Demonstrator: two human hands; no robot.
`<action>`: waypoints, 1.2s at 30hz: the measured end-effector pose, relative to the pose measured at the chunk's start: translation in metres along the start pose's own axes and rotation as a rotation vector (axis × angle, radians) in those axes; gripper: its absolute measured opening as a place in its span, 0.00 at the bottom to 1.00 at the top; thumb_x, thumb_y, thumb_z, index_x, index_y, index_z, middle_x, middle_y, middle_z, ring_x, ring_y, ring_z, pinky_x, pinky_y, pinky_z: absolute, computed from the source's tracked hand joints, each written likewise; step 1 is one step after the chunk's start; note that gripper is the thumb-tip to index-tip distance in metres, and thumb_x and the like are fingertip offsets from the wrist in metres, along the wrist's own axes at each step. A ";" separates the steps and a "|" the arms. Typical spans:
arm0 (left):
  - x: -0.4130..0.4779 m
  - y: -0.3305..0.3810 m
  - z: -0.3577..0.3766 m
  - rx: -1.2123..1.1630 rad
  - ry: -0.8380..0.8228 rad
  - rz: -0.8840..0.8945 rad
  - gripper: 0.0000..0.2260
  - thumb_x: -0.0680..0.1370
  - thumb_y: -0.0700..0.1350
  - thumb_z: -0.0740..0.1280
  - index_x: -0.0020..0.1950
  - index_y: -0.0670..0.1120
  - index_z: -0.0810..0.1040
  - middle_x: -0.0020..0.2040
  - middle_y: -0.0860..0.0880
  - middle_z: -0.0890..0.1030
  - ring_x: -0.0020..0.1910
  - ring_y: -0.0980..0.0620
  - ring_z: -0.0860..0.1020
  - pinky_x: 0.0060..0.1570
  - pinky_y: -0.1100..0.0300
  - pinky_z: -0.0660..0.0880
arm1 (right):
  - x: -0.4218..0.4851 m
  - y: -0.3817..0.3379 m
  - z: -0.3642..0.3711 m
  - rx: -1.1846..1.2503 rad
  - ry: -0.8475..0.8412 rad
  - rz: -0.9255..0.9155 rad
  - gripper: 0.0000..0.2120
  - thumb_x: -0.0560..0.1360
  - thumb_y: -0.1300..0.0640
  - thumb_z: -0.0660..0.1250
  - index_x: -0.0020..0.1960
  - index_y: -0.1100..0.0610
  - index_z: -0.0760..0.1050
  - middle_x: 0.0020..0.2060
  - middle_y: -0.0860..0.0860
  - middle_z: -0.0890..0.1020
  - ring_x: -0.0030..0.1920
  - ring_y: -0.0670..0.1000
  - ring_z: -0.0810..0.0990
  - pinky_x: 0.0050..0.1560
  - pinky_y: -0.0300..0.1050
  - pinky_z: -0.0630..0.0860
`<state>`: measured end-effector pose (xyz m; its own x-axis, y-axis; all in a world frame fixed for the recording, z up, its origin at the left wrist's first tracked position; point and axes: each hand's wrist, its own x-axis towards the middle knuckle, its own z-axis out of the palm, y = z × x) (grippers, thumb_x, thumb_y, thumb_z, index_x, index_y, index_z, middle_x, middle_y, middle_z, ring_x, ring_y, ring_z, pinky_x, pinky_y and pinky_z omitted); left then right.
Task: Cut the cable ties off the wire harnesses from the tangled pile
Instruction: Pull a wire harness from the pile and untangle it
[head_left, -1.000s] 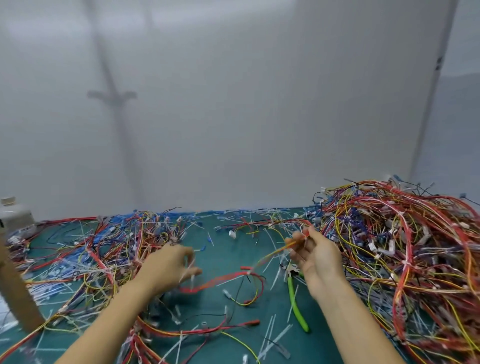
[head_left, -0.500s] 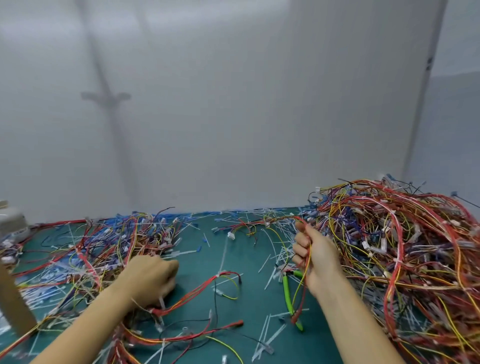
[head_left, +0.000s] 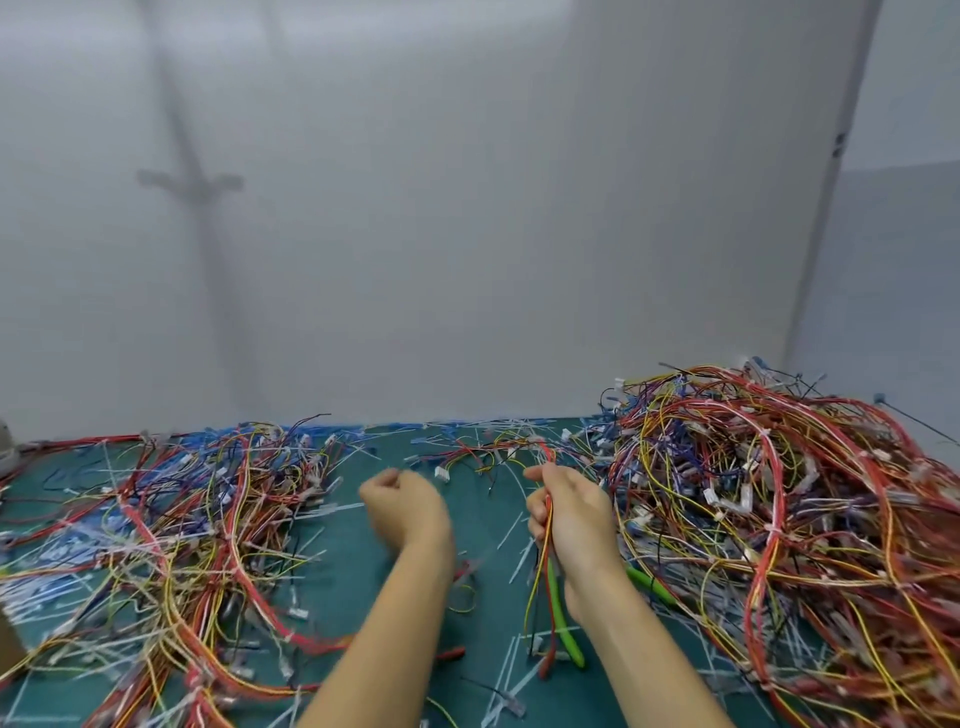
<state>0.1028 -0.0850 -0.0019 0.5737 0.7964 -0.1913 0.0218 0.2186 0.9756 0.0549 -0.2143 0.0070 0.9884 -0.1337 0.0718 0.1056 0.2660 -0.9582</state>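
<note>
A big tangled pile of red, yellow and blue wire harnesses (head_left: 789, 519) fills the right of the green mat (head_left: 358, 577). My right hand (head_left: 574, 514) grips a thin red, orange and yellow harness (head_left: 540, 587) beside that pile; the wires rise above my fingers and hang down below my palm. My left hand (head_left: 408, 506) hovers mid-mat with its fingers curled, and nothing shows in it. Green-handled cutters (head_left: 560, 618) lie on the mat, partly under my right wrist.
A flatter spread of loose harnesses (head_left: 182, 530) covers the left of the mat. Cut white cable ties (head_left: 511, 680) litter the middle and the front. A grey wall stands close behind. A cardboard piece (head_left: 8, 649) and a white object (head_left: 6, 441) sit at the left edge.
My left hand has left the left pile and swung right, up to mid-mat. My right hand pulled its harness free of the right pile, so the wires now dangle below it.
</note>
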 end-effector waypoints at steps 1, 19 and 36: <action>-0.002 -0.012 -0.008 -0.007 0.043 0.025 0.09 0.76 0.35 0.60 0.54 0.43 0.75 0.53 0.40 0.81 0.52 0.40 0.78 0.54 0.49 0.74 | 0.000 0.001 0.000 0.004 0.001 0.000 0.12 0.83 0.58 0.57 0.47 0.62 0.76 0.21 0.45 0.70 0.23 0.44 0.67 0.24 0.34 0.65; 0.036 -0.027 -0.140 0.164 0.114 0.411 0.12 0.76 0.33 0.62 0.53 0.48 0.74 0.52 0.44 0.79 0.48 0.44 0.75 0.51 0.52 0.70 | -0.002 0.008 -0.001 -0.099 -0.017 -0.032 0.11 0.81 0.62 0.57 0.44 0.62 0.76 0.20 0.46 0.69 0.21 0.45 0.67 0.23 0.36 0.64; 0.009 0.011 -0.011 0.039 -0.257 0.188 0.03 0.79 0.40 0.61 0.48 0.45 0.75 0.46 0.46 0.81 0.39 0.47 0.79 0.36 0.57 0.73 | -0.003 0.019 0.008 -0.222 -0.130 -0.157 0.14 0.81 0.56 0.60 0.41 0.61 0.76 0.19 0.46 0.66 0.21 0.47 0.63 0.25 0.42 0.62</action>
<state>0.0990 -0.0691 0.0057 0.7588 0.6510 0.0218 -0.0760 0.0553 0.9956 0.0549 -0.2008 -0.0088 0.9690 -0.0296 0.2454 0.2463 0.0347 -0.9686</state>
